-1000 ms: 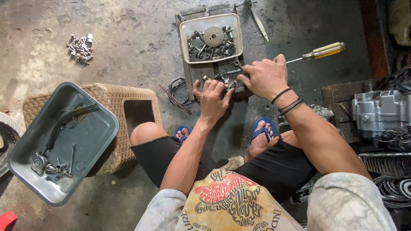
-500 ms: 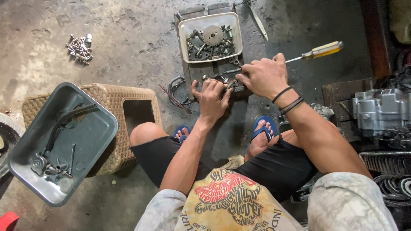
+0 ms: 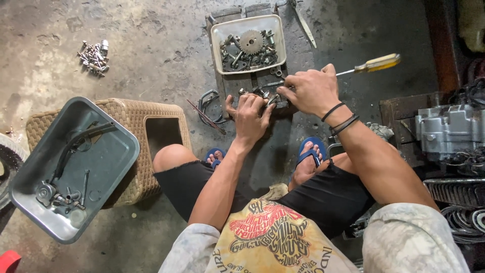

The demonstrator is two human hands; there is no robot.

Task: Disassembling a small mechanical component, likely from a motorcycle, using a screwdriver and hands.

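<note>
**Hands steady on the part, almost nothing moved**

Stained concrete floor (image 3: 151,40) fills my view, oily and grey, with the work set low between the knees. From my remote seat I see the left hand (image 3: 250,114) cupped over a small metal part (image 3: 268,96) that lies on the floor just below the white tray (image 3: 218,40). Its fingers are curled and pressed close together on the part. The right hand (image 3: 313,91) pinches the shaft of a screwdriver (image 3: 376,63), fingertips bunched near the tip, the yellow handle sticking out to the right.

Against the frames from a second and half a second back, both hands sit in the same place and the screwdriver lies at the same angle. Only the view drifted a little. I judge the work is held in one fine step at the part, not moving on to another piece.

Around it: gears and bolts fill the white tray, a loose heap of bolts (image 3: 93,56) lies well apart at upper left, a grey tray (image 3: 116,146) rests on a wicker stool (image 3: 151,116), and an engine case (image 3: 447,129) stands at right.
</note>
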